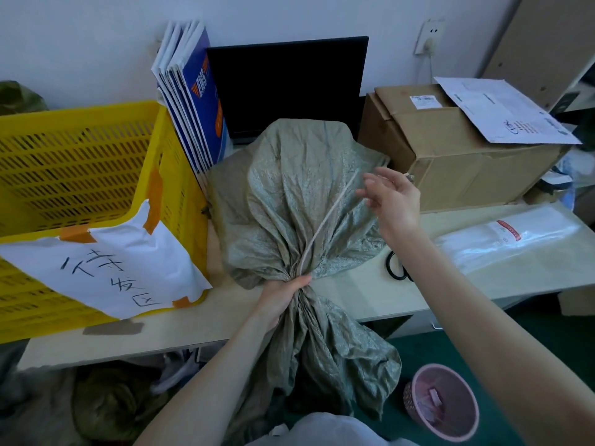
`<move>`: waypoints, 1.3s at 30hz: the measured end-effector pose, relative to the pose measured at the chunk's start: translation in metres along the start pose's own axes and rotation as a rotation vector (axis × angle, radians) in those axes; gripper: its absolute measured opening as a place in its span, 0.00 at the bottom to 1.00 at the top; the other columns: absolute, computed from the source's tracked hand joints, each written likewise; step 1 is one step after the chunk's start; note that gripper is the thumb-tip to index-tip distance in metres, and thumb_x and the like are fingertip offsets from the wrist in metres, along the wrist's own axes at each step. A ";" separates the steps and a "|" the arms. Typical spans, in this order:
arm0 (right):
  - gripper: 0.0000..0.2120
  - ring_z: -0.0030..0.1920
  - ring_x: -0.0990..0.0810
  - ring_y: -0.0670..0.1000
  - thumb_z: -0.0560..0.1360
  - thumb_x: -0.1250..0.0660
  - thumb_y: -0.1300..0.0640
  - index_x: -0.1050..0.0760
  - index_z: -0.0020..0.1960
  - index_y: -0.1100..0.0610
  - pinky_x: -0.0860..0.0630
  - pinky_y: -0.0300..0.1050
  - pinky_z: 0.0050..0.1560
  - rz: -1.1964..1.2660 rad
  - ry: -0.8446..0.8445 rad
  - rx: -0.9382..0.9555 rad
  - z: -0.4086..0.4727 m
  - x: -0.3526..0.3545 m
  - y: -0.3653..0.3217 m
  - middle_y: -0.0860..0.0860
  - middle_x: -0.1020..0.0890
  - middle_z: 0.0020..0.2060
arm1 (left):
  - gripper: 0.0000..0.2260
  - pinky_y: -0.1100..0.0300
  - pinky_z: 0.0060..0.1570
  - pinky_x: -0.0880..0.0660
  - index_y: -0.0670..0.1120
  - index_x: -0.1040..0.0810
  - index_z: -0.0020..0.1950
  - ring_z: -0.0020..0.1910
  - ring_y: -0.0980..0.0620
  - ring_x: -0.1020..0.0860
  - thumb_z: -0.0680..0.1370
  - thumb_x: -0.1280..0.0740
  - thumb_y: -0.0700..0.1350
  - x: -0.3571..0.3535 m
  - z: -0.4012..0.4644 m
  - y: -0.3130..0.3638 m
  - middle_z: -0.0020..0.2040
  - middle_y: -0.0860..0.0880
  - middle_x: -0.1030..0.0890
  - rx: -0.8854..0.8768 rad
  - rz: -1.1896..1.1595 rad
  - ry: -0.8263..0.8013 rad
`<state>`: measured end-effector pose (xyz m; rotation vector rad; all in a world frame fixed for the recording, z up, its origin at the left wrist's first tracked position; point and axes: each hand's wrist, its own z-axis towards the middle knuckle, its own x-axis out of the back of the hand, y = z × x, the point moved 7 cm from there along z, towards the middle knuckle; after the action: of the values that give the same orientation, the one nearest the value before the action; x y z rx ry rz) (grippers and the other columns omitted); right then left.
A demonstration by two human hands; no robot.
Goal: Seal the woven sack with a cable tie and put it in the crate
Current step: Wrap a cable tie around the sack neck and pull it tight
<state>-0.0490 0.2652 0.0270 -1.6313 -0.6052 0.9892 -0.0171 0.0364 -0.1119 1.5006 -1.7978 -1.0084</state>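
Note:
A grey-green woven sack [289, 194] lies on the table with its gathered neck hanging over the front edge. My left hand [283, 297] grips the bunched neck. A white cable tie [325, 220] is looped round the neck, and its long tail stands up and to the right across the sack. My right hand [391, 197] hovers near the tail's upper end with fingers spread and relaxed, holding nothing. The yellow slatted crate [80, 165] stands on the table to the left of the sack, with a handwritten paper sheet taped to its front.
A cardboard box [450, 156] with papers on top sits right of the sack. Folded bags [196, 101] lean against the crate, with a black monitor [289, 82] behind. Scissors [397, 267] and a plastic packet [515, 239] lie at right. A pink bin [441, 403] stands on the floor.

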 end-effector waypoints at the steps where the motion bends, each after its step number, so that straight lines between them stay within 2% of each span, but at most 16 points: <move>1: 0.11 0.33 0.18 0.49 0.74 0.35 0.69 0.27 0.54 0.58 0.26 0.38 0.31 -0.046 0.009 0.013 -0.003 0.003 0.000 0.54 0.16 0.46 | 0.13 0.72 0.46 0.32 0.39 0.19 0.56 0.38 0.69 0.27 0.75 0.29 0.45 0.000 0.000 0.001 0.48 0.58 0.22 -0.008 -0.024 0.002; 3: 0.09 0.29 0.20 0.47 0.75 0.35 0.69 0.25 0.50 0.57 0.27 0.38 0.29 -0.112 0.030 0.025 -0.010 0.009 0.004 0.53 0.16 0.42 | 0.09 0.77 0.33 0.32 0.38 0.17 0.51 0.34 0.70 0.25 0.77 0.31 0.42 0.001 -0.001 0.003 0.40 0.62 0.20 -0.015 -0.067 0.006; 4: 0.08 0.29 0.21 0.47 0.75 0.36 0.69 0.25 0.49 0.57 0.27 0.38 0.29 -0.142 0.028 0.026 -0.015 0.013 0.009 0.53 0.17 0.39 | 0.08 0.76 0.32 0.30 0.38 0.16 0.48 0.33 0.69 0.23 0.77 0.31 0.42 0.002 -0.001 0.004 0.37 0.63 0.19 -0.021 -0.078 0.017; 8: 0.08 0.40 0.20 0.47 0.76 0.38 0.68 0.25 0.47 0.57 0.23 0.36 0.42 -0.403 -0.161 0.005 -0.044 0.016 0.047 0.52 0.19 0.41 | 0.10 0.67 0.38 0.23 0.39 0.15 0.47 0.44 0.56 0.18 0.77 0.32 0.45 0.002 0.002 0.003 0.42 0.52 0.15 -0.005 -0.117 0.005; 10: 0.07 0.49 0.20 0.47 0.76 0.36 0.65 0.23 0.50 0.56 0.24 0.38 0.52 -0.608 -0.324 -0.019 -0.055 0.013 0.078 0.50 0.18 0.46 | 0.09 0.63 0.36 0.21 0.39 0.15 0.45 0.40 0.51 0.17 0.76 0.32 0.44 -0.001 0.001 0.003 0.41 0.46 0.15 0.018 -0.177 -0.006; 12: 0.08 0.53 0.21 0.48 0.76 0.34 0.59 0.22 0.54 0.55 0.27 0.41 0.56 -0.759 -0.459 -0.124 -0.062 0.012 0.110 0.49 0.19 0.49 | 0.09 0.61 0.34 0.21 0.38 0.16 0.46 0.36 0.50 0.16 0.77 0.32 0.43 -0.004 0.000 0.004 0.40 0.44 0.15 0.045 -0.238 -0.022; 16: 0.03 0.35 0.27 0.51 0.75 0.32 0.55 0.21 0.44 0.52 0.31 0.44 0.39 -0.845 -0.599 -0.255 -0.071 0.012 0.136 0.54 0.21 0.36 | 0.07 0.64 0.30 0.23 0.39 0.17 0.46 0.30 0.52 0.18 0.77 0.33 0.42 -0.008 -0.002 0.005 0.34 0.47 0.16 0.062 -0.299 -0.054; 19: 0.05 0.30 0.34 0.49 0.76 0.33 0.58 0.21 0.41 0.53 0.38 0.40 0.30 -0.808 -0.611 -0.270 -0.071 0.013 0.133 0.51 0.26 0.30 | 0.06 0.62 0.34 0.23 0.41 0.17 0.44 0.35 0.50 0.18 0.76 0.31 0.43 -0.006 -0.003 0.004 0.36 0.47 0.16 0.059 -0.299 -0.029; 22: 0.08 0.33 0.33 0.52 0.76 0.34 0.60 0.22 0.39 0.52 0.37 0.43 0.33 -0.796 -0.566 -0.238 -0.064 0.015 0.127 0.50 0.27 0.29 | 0.08 0.63 0.35 0.22 0.39 0.17 0.49 0.44 0.47 0.17 0.74 0.29 0.42 -0.006 -0.002 0.005 0.43 0.45 0.16 0.053 -0.323 0.004; 25: 0.10 0.35 0.32 0.51 0.75 0.32 0.59 0.23 0.35 0.54 0.36 0.44 0.38 -0.728 -0.481 -0.191 -0.056 0.018 0.116 0.50 0.29 0.29 | 0.07 0.63 0.36 0.24 0.42 0.18 0.47 0.43 0.52 0.20 0.72 0.26 0.43 -0.002 -0.002 0.002 0.44 0.47 0.17 0.071 -0.246 0.057; 27: 0.12 0.32 0.31 0.47 0.73 0.30 0.60 0.24 0.31 0.56 0.34 0.38 0.37 -0.569 -0.423 -0.193 -0.054 0.023 0.107 0.49 0.28 0.27 | 0.08 0.59 0.43 0.24 0.43 0.19 0.46 0.45 0.51 0.19 0.70 0.24 0.44 0.001 0.000 -0.003 0.49 0.45 0.16 0.099 -0.203 0.041; 29: 0.12 0.29 0.34 0.45 0.71 0.29 0.62 0.25 0.30 0.58 0.35 0.33 0.36 -0.404 -0.385 -0.264 -0.051 0.032 0.105 0.48 0.30 0.24 | 0.06 0.61 0.44 0.26 0.44 0.19 0.45 0.45 0.53 0.20 0.71 0.25 0.43 0.004 0.003 -0.006 0.46 0.48 0.17 0.105 -0.151 0.013; 31: 0.12 0.30 0.37 0.47 0.68 0.28 0.63 0.28 0.30 0.58 0.36 0.38 0.37 -0.193 -0.336 -0.374 -0.049 0.043 0.110 0.48 0.34 0.25 | 0.05 0.61 0.48 0.30 0.43 0.18 0.46 0.45 0.56 0.23 0.73 0.26 0.42 0.006 0.003 -0.007 0.43 0.53 0.19 0.116 -0.128 0.009; 34: 0.14 0.39 0.24 0.50 0.69 0.32 0.65 0.30 0.28 0.54 0.29 0.44 0.44 0.158 -0.197 -0.521 -0.047 0.062 0.123 0.50 0.23 0.32 | 0.09 0.62 0.50 0.32 0.42 0.19 0.53 0.44 0.57 0.23 0.73 0.28 0.40 0.014 0.008 -0.004 0.42 0.53 0.21 0.080 -0.139 0.041; 37: 0.16 0.47 0.17 0.53 0.75 0.40 0.68 0.30 0.30 0.57 0.25 0.49 0.51 0.166 -0.094 -0.509 -0.043 0.081 0.130 0.55 0.16 0.40 | 0.19 0.60 0.53 0.26 0.40 0.21 0.59 0.51 0.52 0.20 0.70 0.24 0.42 0.019 0.015 -0.003 0.51 0.48 0.17 0.041 -0.169 0.052; 39: 0.13 0.41 0.17 0.53 0.76 0.42 0.68 0.32 0.34 0.60 0.24 0.49 0.50 0.027 0.007 -0.377 -0.039 0.093 0.125 0.58 0.20 0.33 | 0.24 0.55 0.59 0.27 0.40 0.22 0.61 0.55 0.49 0.20 0.68 0.23 0.43 0.019 0.016 -0.003 0.56 0.46 0.18 0.043 -0.196 0.043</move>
<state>0.0197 0.2827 -0.1167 -1.9758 -0.8034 0.9267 -0.0321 0.0206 -0.1233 1.7390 -1.6770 -1.0274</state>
